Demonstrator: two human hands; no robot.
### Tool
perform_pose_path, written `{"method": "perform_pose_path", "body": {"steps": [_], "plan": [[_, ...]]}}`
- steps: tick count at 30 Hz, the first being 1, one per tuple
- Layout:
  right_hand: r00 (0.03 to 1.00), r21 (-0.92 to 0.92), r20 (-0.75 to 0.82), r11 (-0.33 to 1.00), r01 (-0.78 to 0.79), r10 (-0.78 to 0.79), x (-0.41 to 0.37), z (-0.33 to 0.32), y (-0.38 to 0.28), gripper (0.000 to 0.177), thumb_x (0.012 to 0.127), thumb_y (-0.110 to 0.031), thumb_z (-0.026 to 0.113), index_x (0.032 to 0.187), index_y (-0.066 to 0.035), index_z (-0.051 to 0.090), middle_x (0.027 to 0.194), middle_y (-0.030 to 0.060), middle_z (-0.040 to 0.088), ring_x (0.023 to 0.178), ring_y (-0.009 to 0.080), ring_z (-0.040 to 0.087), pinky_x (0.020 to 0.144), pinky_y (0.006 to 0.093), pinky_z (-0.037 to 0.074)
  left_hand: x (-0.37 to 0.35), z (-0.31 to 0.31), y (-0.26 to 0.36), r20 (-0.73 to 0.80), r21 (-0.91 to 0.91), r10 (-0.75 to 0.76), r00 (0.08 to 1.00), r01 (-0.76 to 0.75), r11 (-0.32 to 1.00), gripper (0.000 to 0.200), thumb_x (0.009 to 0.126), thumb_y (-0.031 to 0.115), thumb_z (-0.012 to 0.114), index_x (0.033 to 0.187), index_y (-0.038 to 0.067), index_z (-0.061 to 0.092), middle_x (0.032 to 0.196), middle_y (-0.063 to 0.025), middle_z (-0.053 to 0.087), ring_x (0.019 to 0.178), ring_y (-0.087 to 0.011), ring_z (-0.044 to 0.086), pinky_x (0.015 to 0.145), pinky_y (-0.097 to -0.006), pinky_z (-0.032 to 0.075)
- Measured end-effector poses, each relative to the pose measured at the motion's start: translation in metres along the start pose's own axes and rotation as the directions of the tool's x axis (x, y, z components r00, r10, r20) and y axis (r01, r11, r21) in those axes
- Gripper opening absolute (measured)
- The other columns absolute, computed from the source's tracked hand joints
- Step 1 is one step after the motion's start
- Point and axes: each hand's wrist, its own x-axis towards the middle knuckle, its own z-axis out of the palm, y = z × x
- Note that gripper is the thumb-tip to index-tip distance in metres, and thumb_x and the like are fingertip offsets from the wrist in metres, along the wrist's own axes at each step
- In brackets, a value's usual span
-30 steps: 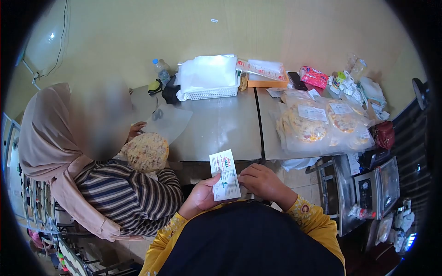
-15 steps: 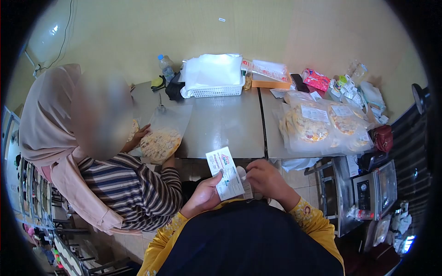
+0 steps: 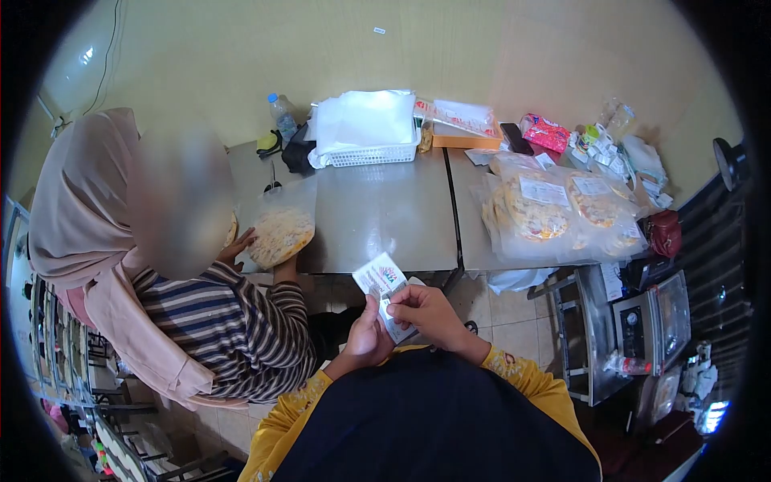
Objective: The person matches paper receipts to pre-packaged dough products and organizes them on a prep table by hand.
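My left hand (image 3: 365, 337) grips a white printed label (image 3: 379, 275) with a coloured logo, thumb along its left edge, just in front of the table. On the label's face, the fingertips of my right hand (image 3: 434, 315) are pinched together over a small pale patch. What exactly they hold, I cannot tell. A bit of white (image 3: 416, 281) shows behind the right fingers. To the left, a person in a striped top (image 3: 229, 321) has both hands at a bagged pizza (image 3: 281, 235) on the metal table (image 3: 377, 217).
Bagged pizzas with labels (image 3: 542, 193) are piled on the right table. Along the wall are a water bottle (image 3: 281, 118), a white basket (image 3: 373, 155) of white sheets, an orange tray (image 3: 458, 141) and a pink packet (image 3: 546, 132). Scissors (image 3: 273, 185) lie near the person.
My right hand has moved left, from beside the label with a small white piece in its fingers onto the label's face. The label is tilted more. The view has shifted slightly.
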Motion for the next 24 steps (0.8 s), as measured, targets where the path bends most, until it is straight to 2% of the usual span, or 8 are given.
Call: {"method": "perform_pose_path", "body": {"steps": [6,9,14,18,24], "plan": [[1.0,-0.089,-0.023,0.996,-0.006,0.004,0.004,0.002,-0.003,0.01,0.079,-0.01,0.064,0.084,-0.002,0.059,0.07,0.0007,0.057,0.061,0.0055,0.052,0.058,0.0202,0.042,0.003,-0.006,-0.001,-0.033,0.022,0.01,0.999,-0.009,1.0,0.053,0.094,0.046,0.027,0.13,0.007,0.034,0.108,-0.0069,0.05,0.089,-0.0173,0.049,0.083,-0.0337,0.04],[0.999,-0.085,-0.031,0.996,0.015,-0.018,0.008,0.002,0.001,0.01,0.08,-0.01,0.063,0.083,-0.001,0.059,0.069,0.0009,0.058,0.06,0.0051,0.052,0.056,0.0201,0.042,0.005,-0.008,-0.001,-0.062,0.025,0.002,0.998,-0.001,1.0,0.052,0.095,0.043,0.029,0.13,0.006,0.034,0.111,-0.0078,0.05,0.092,-0.0179,0.049,0.084,-0.0336,0.039],[0.992,-0.197,-0.075,0.977,0.082,-0.098,0.013,0.003,0.003,0.011,0.079,-0.01,0.064,0.081,-0.001,0.059,0.07,0.0011,0.058,0.059,0.0048,0.052,0.054,0.0201,0.042,0.008,0.004,0.003,-0.145,-0.001,0.007,0.989,-0.008,1.0,0.051,0.096,0.041,0.028,0.13,0.004,0.034,0.115,-0.0092,0.049,0.095,-0.0187,0.049,0.084,-0.0336,0.039],[0.987,-0.262,-0.092,0.96,0.102,-0.13,0.016,0.002,0.002,0.012,0.079,-0.011,0.064,0.081,0.0,0.059,0.07,0.0012,0.058,0.059,0.0047,0.052,0.055,0.0198,0.043,0.012,-0.002,0.0,-0.09,-0.014,0.032,0.995,-0.034,0.999,0.051,0.096,0.04,0.029,0.13,0.003,0.033,0.119,-0.0109,0.047,0.103,-0.0208,0.048,0.089,-0.0359,0.038],[0.969,-0.388,-0.135,0.911,0.142,-0.208,0.021,0.001,0.003,0.018,0.076,-0.016,0.066,0.076,0.0,0.059,0.068,0.0072,0.06,0.062,0.0104,0.055,0.057,0.0255,0.045,0.015,-0.009,-0.003,-0.022,0.022,0.057,0.998,-0.057,0.998,0.047,0.096,0.034,0.032,0.129,0.001,0.033,0.122,-0.0123,0.046,0.115,-0.024,0.044,0.098,-0.0403,0.033]]}}
